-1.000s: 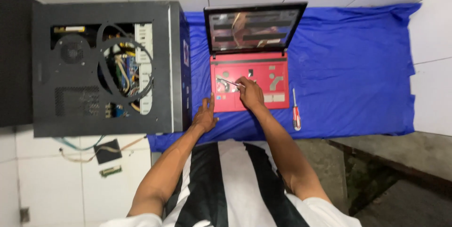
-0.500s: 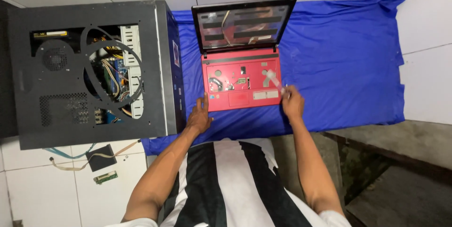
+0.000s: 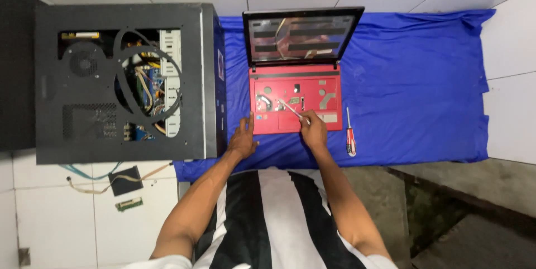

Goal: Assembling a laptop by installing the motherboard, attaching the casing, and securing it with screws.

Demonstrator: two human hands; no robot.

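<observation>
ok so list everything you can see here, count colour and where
laptop: 1, red base with keyboard removed, black screen open, on the blue cloth
thin tool: 1, silvery, over the laptop base
screwdriver: 1, red handle, on the cloth right of the laptop
blue cloth: 1, spread under the laptop
computer case: 1, black, open side up, left of the laptop
small parts: 2, dark and green, on white tiles below the case
left hand: 1, by the laptop's left corner
right hand: 1, holding the thin tool

Laptop (image 3: 296,99) sat on cloth (image 3: 413,96), PC case (image 3: 125,82) just left of it, screwdriver (image 3: 350,135) just right, small parts (image 3: 127,188) on floor below case.
</observation>
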